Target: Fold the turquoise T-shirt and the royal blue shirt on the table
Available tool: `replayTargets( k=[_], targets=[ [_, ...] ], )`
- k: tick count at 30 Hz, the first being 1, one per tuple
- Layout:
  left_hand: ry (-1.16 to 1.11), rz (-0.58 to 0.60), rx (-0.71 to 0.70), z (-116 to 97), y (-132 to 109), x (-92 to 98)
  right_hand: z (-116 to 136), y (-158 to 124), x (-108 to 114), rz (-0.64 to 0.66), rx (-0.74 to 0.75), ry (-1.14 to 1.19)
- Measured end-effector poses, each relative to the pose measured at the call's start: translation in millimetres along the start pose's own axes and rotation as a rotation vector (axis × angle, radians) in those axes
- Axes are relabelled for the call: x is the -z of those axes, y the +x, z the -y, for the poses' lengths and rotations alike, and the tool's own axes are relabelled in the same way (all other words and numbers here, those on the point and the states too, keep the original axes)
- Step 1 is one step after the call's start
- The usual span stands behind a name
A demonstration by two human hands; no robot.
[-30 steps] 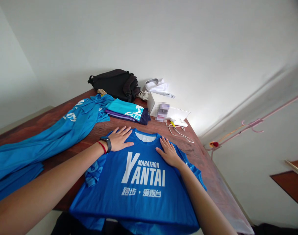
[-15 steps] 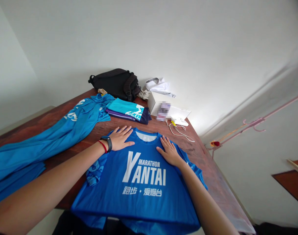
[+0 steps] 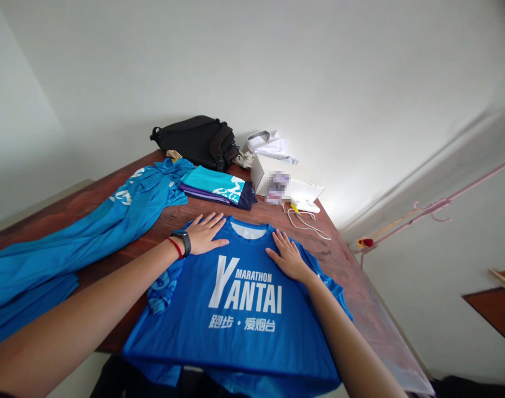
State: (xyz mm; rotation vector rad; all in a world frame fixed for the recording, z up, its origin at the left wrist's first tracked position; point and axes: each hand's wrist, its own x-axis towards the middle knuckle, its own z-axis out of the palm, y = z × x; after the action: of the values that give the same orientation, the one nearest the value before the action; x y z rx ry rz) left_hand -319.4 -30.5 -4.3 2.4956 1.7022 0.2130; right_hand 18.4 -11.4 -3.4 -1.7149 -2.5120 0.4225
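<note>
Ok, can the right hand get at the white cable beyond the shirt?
Probably yes: the right hand lies on the blue T-shirt, the white cable just ahead on the table, nothing visibly between.

Wooden counter [image 3: 152,224] is pretty packed: a long heap of bright blue shirts [image 3: 76,260] sprawls along the left, and a folded teal and purple stack [image 3: 214,188] sits just past it. Black backpack [image 3: 196,142] at the far end, white cloth [image 3: 271,146] beside it, then a white box [image 3: 260,177] with a white cable [image 3: 306,225] trailing nearby. Pink hanger [image 3: 432,210] hangs off to the right.
</note>
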Motion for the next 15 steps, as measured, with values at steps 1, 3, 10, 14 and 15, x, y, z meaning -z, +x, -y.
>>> replayTargets(
  k=[1,3,10,14,15],
  targets=[
    [0.003,0.003,-0.001,0.0,0.1,0.0,-0.3,0.2,-0.3,-0.001,0.001,-0.001],
    [0.003,0.008,-0.001,0.0,0.1,0.3,-0.9,0.5,-0.9,-0.001,0.003,-0.003],
    [-0.003,0.032,0.010,-1.6,-0.2,3.0,-1.2,0.3,-1.0,0.002,0.003,0.008],
    [0.002,0.043,0.013,-2.7,-0.5,4.2,-0.6,0.1,-0.4,0.008,0.000,0.009],
    [0.003,0.044,0.012,-2.8,-0.6,4.4,-0.4,0.1,-0.3,0.006,0.000,0.008]
  ],
)
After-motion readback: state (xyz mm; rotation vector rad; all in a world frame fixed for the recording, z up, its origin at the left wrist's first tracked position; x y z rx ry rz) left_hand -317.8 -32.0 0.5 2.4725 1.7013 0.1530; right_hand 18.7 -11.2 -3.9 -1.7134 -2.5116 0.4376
